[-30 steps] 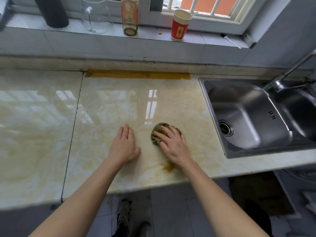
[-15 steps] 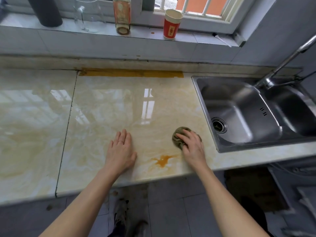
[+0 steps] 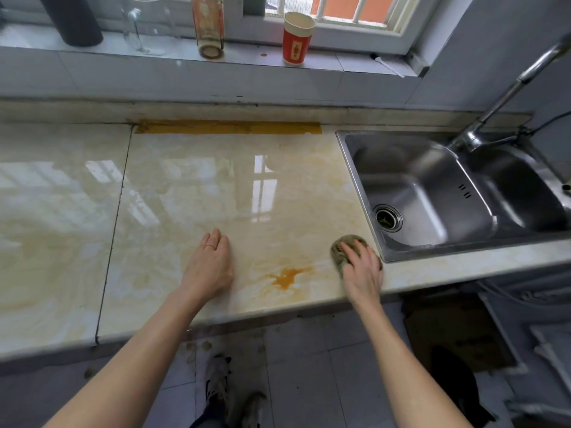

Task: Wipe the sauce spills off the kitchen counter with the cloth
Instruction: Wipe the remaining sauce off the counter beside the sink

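Two hands are seen over the glossy marble surface [image 3: 185,186]. The left hand [image 3: 210,264] is laid flat and open on the surface, fingers together, with nothing held. The right hand [image 3: 361,270] is pressed down on one wadded greenish cloth [image 3: 341,247], its fingers curled over the wad; the cloth is kept at the front right of the surface, just beside the near left corner of the sink [image 3: 355,180]. One orange sauce spill [image 3: 287,276] is seen between the two hands, near the front edge, apart from the cloth. One strip of yellow-brown tape [image 3: 228,127] is laid along the back edge. One steel sink with two basins and one faucet [image 3: 506,97] is set to the right. On the windowsill [image 3: 340,64], four vessels are counted: one dark cylinder [image 3: 74,23], one clear glass jug [image 3: 142,26], one bottle [image 3: 208,26] and one red paper cup [image 3: 297,38].
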The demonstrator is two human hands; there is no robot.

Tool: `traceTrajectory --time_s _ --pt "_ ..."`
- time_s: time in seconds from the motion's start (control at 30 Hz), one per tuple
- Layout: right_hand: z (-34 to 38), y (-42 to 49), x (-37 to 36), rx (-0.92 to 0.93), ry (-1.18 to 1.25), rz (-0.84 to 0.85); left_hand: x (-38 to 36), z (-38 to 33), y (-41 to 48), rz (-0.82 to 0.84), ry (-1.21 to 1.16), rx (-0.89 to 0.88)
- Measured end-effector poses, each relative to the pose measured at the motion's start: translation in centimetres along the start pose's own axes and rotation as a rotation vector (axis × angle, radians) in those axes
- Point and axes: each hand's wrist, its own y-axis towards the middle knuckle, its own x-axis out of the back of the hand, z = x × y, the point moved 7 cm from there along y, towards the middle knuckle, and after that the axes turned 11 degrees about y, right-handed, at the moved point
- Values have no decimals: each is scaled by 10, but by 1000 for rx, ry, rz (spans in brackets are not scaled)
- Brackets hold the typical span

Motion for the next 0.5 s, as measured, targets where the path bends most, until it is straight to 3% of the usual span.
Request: traceTrajectory --time_s 0.13,0.33,0.5 --pt "9 -13 -10 -118 18 26 -4 -2 -3 -6 -2 -1" --pt "27 -38 -33 106 14 226 -4 -1 -2 -4 -38 10" --pt "24 -47 -34 180 -192 339 -7 2 -8 -19 -63 -1"
